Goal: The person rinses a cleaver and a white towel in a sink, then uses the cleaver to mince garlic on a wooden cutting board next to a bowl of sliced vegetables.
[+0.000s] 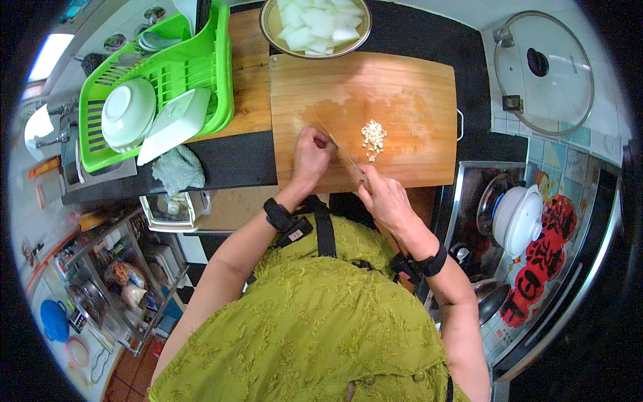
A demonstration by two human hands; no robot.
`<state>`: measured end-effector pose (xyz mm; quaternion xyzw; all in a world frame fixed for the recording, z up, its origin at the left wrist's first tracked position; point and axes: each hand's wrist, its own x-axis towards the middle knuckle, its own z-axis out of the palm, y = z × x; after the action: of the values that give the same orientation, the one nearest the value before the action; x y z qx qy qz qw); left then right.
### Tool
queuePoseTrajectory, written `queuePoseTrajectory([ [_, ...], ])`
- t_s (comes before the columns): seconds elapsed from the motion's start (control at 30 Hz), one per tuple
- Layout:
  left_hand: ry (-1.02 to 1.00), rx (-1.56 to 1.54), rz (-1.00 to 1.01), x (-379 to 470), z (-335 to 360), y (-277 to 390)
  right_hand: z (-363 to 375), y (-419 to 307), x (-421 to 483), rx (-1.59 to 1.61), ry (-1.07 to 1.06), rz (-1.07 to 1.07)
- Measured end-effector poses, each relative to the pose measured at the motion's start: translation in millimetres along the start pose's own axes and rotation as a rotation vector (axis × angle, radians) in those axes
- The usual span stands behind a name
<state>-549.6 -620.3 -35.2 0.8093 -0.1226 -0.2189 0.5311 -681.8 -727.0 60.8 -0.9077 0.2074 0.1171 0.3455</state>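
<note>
My right hand point(386, 197) grips the handle of a kitchen knife point(346, 152), whose thin blade slants up and left over a wooden cutting board point(351, 75). Beside the blade's left face is my left hand point(312, 157), its fingers curled in close to the metal; whether they pinch anything is hidden. To the right of the knife lies a small heap of finely chopped white pieces point(373, 134), which look like garlic. Damp patches darken the wood around them. Beyond the board's far edge stands a bowl point(265, 30) of pale, sliced melon-like pieces point(321, 25).
On the left, a green dish rack point(226, 90) holds a white bowl point(129, 113) and a white dish point(176, 123). A grey-green cloth point(179, 168) hangs over the counter edge above a bin point(173, 228). At right are a white lidded pot point(517, 221) and a wall-hung glass lid point(547, 95).
</note>
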Motion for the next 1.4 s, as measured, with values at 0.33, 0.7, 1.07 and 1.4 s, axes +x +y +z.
queuePoseTrajectory([
  [0.33,-0.018,-0.006,-0.032,2,3,-11,5,-1,-5,0.008,-0.015,0.045],
  [0.7,0.003,0.021,0.066,6,5,-22,35,9,13,-0.056,0.006,0.069],
  [1.07,-0.038,0.004,0.168,11,-11,-26,21,19,17,0.148,0.092,0.057],
  [1.4,-0.043,0.115,0.240,47,-51,14,-7,12,-7,0.182,0.225,-0.084],
])
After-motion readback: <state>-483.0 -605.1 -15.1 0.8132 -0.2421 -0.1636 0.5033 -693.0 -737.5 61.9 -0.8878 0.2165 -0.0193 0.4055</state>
